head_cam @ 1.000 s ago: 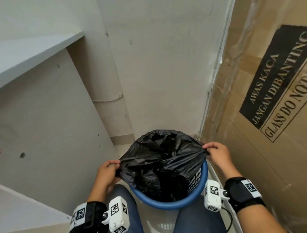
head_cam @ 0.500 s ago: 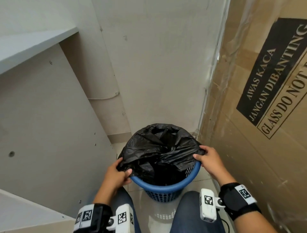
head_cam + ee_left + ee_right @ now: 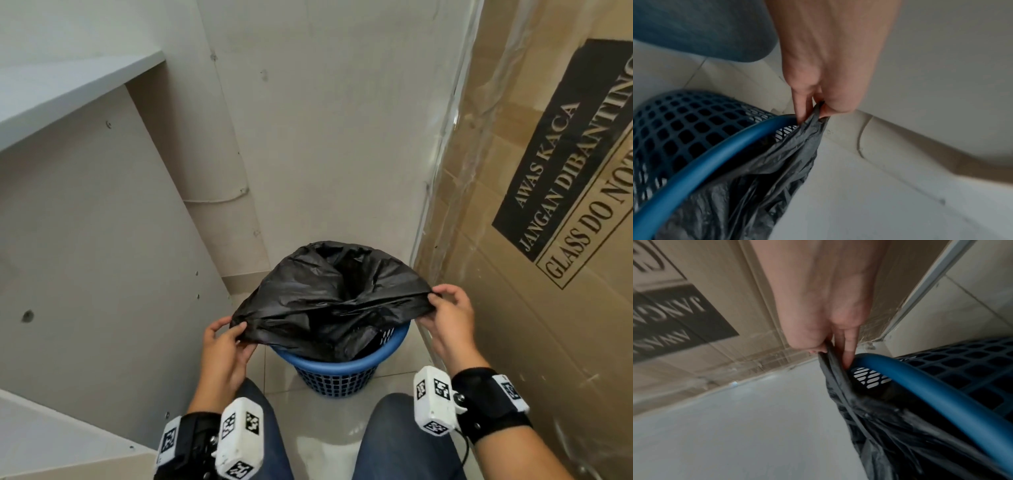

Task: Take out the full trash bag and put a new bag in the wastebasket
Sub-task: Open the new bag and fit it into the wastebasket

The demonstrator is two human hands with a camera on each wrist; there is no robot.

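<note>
Here, left hand [image 3: 224, 346] and right hand [image 3: 450, 315] each pinch the black trash bag [image 3: 329, 301] rim — stretched taut above the blue wastebasket [image 3: 339, 371].

Soft, even daylight fills all 3 views, with no harsh shadows. The head view is sharp, though straight edges bow near its borders. Both wrist views are dimmer and motion-blurred. Beneath the hands, the glossy pale tiled floor [image 3: 318, 425] shows faint reflections; the crinkled black plastic trash bag [image 3: 329, 301] carries dull sheen.
</note>
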